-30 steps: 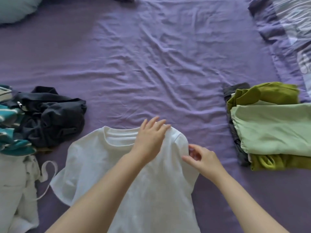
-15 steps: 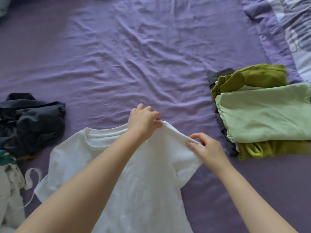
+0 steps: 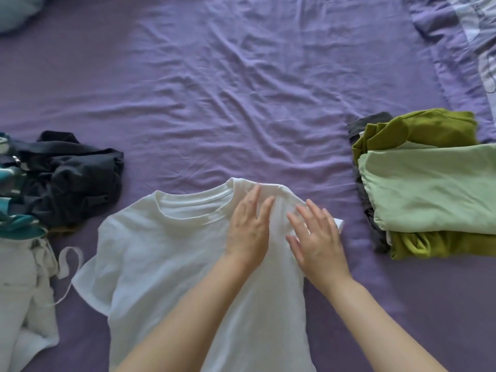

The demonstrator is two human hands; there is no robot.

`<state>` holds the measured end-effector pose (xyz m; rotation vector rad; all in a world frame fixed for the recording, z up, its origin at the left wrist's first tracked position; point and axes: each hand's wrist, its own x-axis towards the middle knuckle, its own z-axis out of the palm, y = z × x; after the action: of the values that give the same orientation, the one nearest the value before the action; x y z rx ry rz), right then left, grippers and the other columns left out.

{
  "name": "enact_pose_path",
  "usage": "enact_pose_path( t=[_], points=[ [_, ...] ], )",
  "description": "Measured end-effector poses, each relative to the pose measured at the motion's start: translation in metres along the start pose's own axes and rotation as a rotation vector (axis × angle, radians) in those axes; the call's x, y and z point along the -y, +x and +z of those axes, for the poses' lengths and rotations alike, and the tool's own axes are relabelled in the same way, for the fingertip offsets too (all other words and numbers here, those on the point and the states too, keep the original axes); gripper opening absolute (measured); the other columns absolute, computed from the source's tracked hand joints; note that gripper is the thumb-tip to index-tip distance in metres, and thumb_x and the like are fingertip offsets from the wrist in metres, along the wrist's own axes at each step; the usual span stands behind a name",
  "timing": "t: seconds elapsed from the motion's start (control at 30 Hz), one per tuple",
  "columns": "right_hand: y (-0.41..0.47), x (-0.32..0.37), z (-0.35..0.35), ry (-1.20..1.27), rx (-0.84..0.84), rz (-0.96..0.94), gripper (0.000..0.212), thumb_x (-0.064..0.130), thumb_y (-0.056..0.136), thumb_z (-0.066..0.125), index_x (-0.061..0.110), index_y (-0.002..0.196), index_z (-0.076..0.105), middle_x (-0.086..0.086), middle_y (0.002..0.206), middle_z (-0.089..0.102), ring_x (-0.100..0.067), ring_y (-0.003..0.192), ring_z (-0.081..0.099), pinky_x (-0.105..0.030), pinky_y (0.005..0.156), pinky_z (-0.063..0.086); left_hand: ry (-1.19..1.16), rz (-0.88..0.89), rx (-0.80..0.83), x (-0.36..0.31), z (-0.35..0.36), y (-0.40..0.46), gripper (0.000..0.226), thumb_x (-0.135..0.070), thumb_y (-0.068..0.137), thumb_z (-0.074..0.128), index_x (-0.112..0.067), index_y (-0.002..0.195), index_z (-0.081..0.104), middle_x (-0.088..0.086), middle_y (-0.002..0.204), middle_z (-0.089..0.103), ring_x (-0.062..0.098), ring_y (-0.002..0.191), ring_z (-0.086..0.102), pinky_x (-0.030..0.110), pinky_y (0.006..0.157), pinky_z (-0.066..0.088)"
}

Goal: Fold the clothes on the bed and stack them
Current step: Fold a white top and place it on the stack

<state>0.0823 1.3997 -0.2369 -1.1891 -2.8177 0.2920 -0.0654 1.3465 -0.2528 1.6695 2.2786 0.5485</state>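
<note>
A white T-shirt (image 3: 166, 264) lies face up on the purple bed sheet (image 3: 241, 89), at about 6 o'clock in the view, its neckline pointing toward 12 o'clock. Its right sleeve side has been folded in over the body, with only a small white corner poking out at about 3 o'clock of the hands. The left hand (image 3: 248, 229) lies flat on that folded part just right of the collar, fingers straight and close together, holding nothing. The right hand (image 3: 316, 240) rests just beside it on the same fold, fingers spread wide and flat against the cloth.

At 3 o'clock sits a stack of folded clothes (image 3: 429, 183): a pale green garment on top, olive green ones beneath, and a dark grey piece at the bottom edge. At 9 o'clock an unfolded dark navy garment (image 3: 69, 178) lies crumpled, touching a teal and white piece (image 3: 16, 224) at the frame edge. Below these, at 8 o'clock, lies a pale grey garment (image 3: 21, 291) with a white drawstring, possibly trousers. A light blue pillow (image 3: 16, 12) shows at 11 o'clock, and a patterned quilt (image 3: 461, 49) at 1 o'clock.
</note>
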Motion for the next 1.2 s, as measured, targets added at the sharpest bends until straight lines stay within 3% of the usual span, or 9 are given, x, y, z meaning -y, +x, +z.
enact_pose_path(
  t=[0.1,0.23,0.47,0.63,0.73,0.83,0.9,1.07,1.2],
  points=[
    [-0.009,0.017,0.014,0.021,0.189,-0.053,0.050,0.029,0.079,0.075,0.017,0.126,0.062,-0.016,0.136,0.053,-0.033,0.128,0.048,-0.056,0.103,0.037,0.089,-0.019,-0.037,0.022,-0.004,-0.037,0.043,0.004,0.061,0.080,-0.006,0.101,0.070,0.024,0.127,0.057,0.037,0.122,0.052,0.056,0.092,0.049],
    [-0.003,0.038,0.015,-0.009,0.199,0.139,0.045,0.032,0.083,0.063,0.014,0.124,0.063,-0.023,0.138,0.049,-0.041,0.129,0.044,-0.063,0.102,0.031,0.139,-0.048,-0.081,0.062,-0.024,-0.081,0.028,-0.007,0.081,0.062,-0.012,0.108,0.062,0.021,0.131,0.054,0.031,0.129,0.038,0.059,0.101,0.040],
    [0.016,0.145,0.018,0.047,0.188,-0.159,0.055,0.018,0.060,0.087,0.011,0.111,0.069,-0.021,0.131,0.056,-0.042,0.122,0.051,-0.062,0.093,0.042,0.167,-0.542,-0.158,0.154,-0.104,-0.119,0.042,0.000,0.074,0.073,-0.002,0.115,0.062,0.026,0.131,0.051,0.043,0.120,0.049,0.056,0.098,0.044],
    [0.056,0.212,0.030,0.100,0.123,-0.324,0.035,0.012,0.068,0.082,0.012,0.101,0.071,-0.013,0.124,0.063,-0.041,0.120,0.054,-0.063,0.093,0.043,-0.074,-0.721,-0.030,0.213,-0.137,-0.118,0.052,-0.013,0.089,0.054,-0.010,0.139,0.041,0.011,0.135,0.051,0.030,0.122,0.045,0.040,0.100,0.036],
    [0.091,0.247,0.045,0.121,0.124,-0.394,0.029,0.013,0.085,0.068,0.013,0.113,0.066,-0.008,0.132,0.058,-0.035,0.131,0.044,-0.056,0.104,0.035,0.071,-0.723,0.139,0.225,-0.139,-0.111,0.060,-0.026,0.089,0.054,-0.015,0.145,0.032,0.008,0.135,0.051,0.028,0.125,0.045,0.038,0.103,0.032],
    [0.117,0.272,0.066,0.131,0.280,-0.420,0.043,0.027,0.102,0.036,0.024,0.145,0.035,0.004,0.153,0.031,-0.023,0.146,0.012,-0.048,0.115,0.008,-0.005,-0.758,0.248,0.229,-0.143,-0.113,0.031,-0.033,0.086,0.057,-0.024,0.115,0.055,0.000,0.105,0.065,0.025,0.108,0.056,0.036,0.085,0.039],
    [0.125,0.280,0.076,0.091,0.329,-0.437,0.048,0.032,0.101,0.034,0.030,0.148,0.025,0.004,0.149,0.035,-0.023,0.144,0.014,-0.049,0.114,0.004,-0.117,-0.741,0.206,0.231,-0.149,-0.120,0.018,-0.039,0.081,0.064,-0.024,0.080,0.055,-0.007,0.076,0.059,0.018,0.086,0.057,0.032,0.068,0.034],
    [0.139,0.277,0.063,0.273,0.157,-0.273,0.022,0.029,0.088,0.064,0.019,0.106,0.072,-0.008,0.098,0.064,-0.032,0.110,0.047,-0.038,0.099,0.026,-0.777,-0.719,0.194,0.247,-0.171,-0.138,0.026,-0.032,0.072,0.079,-0.023,0.076,0.056,-0.011,0.080,0.054,0.000,0.069,0.052,0.024,0.065,0.042],
    [0.144,0.277,0.057,0.314,0.126,-0.159,0.015,0.025,0.086,0.067,0.021,0.098,0.075,-0.005,0.102,0.064,-0.033,0.111,0.044,-0.035,0.088,0.025,-0.832,-0.682,0.357,0.260,-0.181,-0.151,0.026,-0.023,0.075,0.078,-0.023,0.095,0.062,-0.010,0.088,0.061,0.008,0.080,0.061,0.027,0.073,0.050]
  ],
)
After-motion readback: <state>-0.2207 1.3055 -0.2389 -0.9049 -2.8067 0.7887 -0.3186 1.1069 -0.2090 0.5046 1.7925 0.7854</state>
